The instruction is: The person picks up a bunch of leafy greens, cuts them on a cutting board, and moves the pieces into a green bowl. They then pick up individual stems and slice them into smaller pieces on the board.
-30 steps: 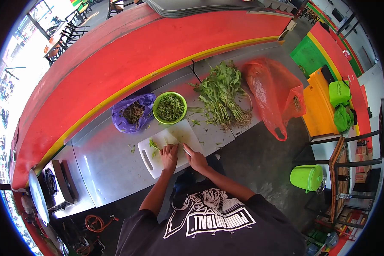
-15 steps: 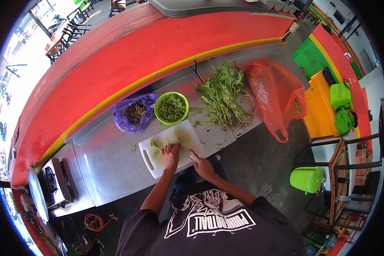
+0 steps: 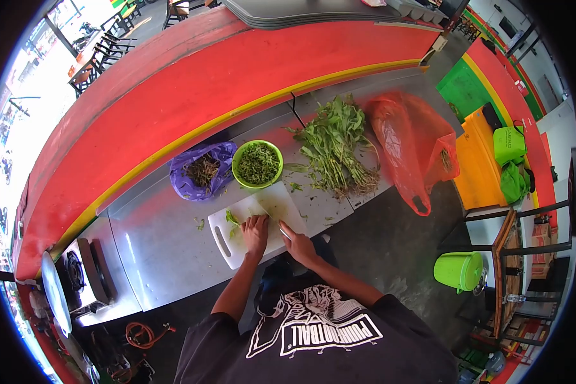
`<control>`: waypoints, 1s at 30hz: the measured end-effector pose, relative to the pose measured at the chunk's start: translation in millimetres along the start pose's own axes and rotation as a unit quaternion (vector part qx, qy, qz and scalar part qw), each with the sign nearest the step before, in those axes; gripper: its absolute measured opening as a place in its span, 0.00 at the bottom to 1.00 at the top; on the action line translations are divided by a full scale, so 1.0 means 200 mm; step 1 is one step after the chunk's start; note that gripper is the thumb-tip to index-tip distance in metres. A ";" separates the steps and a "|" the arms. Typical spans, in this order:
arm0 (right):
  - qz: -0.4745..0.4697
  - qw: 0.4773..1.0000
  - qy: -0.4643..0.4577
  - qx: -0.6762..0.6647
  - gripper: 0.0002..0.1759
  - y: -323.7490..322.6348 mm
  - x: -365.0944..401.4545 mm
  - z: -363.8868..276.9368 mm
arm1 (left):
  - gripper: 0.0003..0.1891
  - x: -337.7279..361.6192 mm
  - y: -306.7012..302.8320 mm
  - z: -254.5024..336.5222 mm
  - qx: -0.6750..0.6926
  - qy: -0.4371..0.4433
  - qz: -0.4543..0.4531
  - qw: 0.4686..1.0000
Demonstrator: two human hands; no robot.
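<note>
On the white cutting board (image 3: 278,198) my left hand (image 3: 256,234) presses down with its fingers bunched over some leafy greens (image 3: 232,219). A few leaves stick out to the left of those fingers. My right hand (image 3: 299,248) is closed round the handle of a knife (image 3: 284,233), close beside the left hand. The thin blade points away from me over the board and is hard to make out. Just beyond the board stands a green bowl (image 3: 278,175) of chopped greens. A bunch of uncut leafy stalks (image 3: 336,144) with roots lies further right.
A purple plastic bag (image 3: 184,185) with root scraps sits left of the bowl. An orange-red plastic bag (image 3: 397,128) hangs over the counter's right end. Leaf bits dot the steel counter (image 3: 166,237). A red wall (image 3: 237,77) runs behind; a stove (image 3: 80,269) is at left.
My right hand has moved slightly left with the knife, nearer to my left hand. My left hand stays in almost the same place on the greens.
</note>
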State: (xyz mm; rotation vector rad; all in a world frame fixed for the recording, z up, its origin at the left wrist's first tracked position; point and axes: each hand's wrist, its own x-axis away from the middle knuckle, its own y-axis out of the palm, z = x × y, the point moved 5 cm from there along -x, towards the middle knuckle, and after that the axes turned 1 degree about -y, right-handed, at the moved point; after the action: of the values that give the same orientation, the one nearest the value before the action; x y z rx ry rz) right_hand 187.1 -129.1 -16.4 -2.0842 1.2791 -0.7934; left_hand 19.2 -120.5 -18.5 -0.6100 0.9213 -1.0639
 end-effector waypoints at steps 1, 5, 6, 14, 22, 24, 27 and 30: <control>0.007 1.000 -0.005 0.001 0.32 0.00 0.03 0.01 | 0.06 0.00 0.00 0.00 -0.001 0.000 0.005 1.000; 0.021 1.000 -0.011 0.012 0.32 -0.04 0.13 0.03 | 0.06 0.02 0.00 0.00 0.004 0.001 0.016 1.000; 0.020 1.000 -0.010 0.005 0.32 -0.04 0.13 0.03 | 0.06 0.02 -0.01 0.00 0.005 0.001 0.016 1.000; 0.009 0.999 0.006 -0.036 0.32 0.01 -0.06 -0.04 | 0.08 0.05 -0.02 0.00 0.010 0.033 0.007 0.999; 0.001 1.000 0.003 0.019 0.33 0.01 0.00 0.01 | 0.07 -0.01 -0.01 -0.01 0.013 -0.010 0.001 1.000; 0.016 1.000 -0.013 0.019 0.33 0.00 0.09 0.04 | 0.07 0.00 0.00 -0.01 0.010 -0.006 0.003 1.000; 0.023 1.000 -0.016 0.011 0.33 -0.02 0.13 0.05 | 0.07 0.03 -0.01 -0.01 0.009 0.001 0.017 1.000; 0.017 1.000 0.003 -0.003 0.33 -0.02 0.12 0.05 | 0.08 0.04 -0.02 0.01 0.000 0.015 0.009 1.000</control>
State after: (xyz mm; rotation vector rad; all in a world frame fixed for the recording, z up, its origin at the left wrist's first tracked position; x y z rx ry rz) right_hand 204.4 -147.7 -15.5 -2.0609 1.3183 -0.7814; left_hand 21.2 -130.1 -17.5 -0.5868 0.9507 -1.0588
